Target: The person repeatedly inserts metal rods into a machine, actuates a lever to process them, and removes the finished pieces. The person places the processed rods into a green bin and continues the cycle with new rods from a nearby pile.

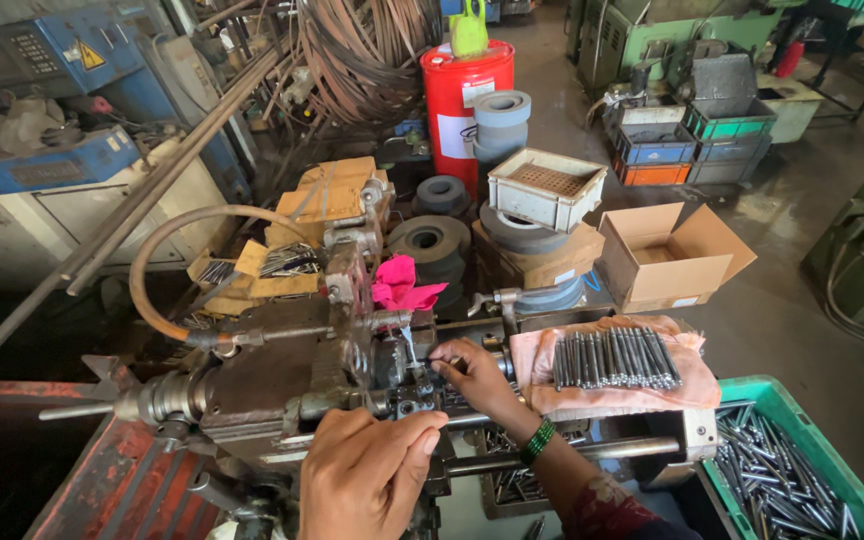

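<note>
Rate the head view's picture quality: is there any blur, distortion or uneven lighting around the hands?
Head view: both hands are sharp, the left hand on the machine, the right hand at a thin rod; daylight is soft and even, with dark shadow under the machine; wide-angle distortion bends the long bars near the left edge; far background slightly soft.
</note>
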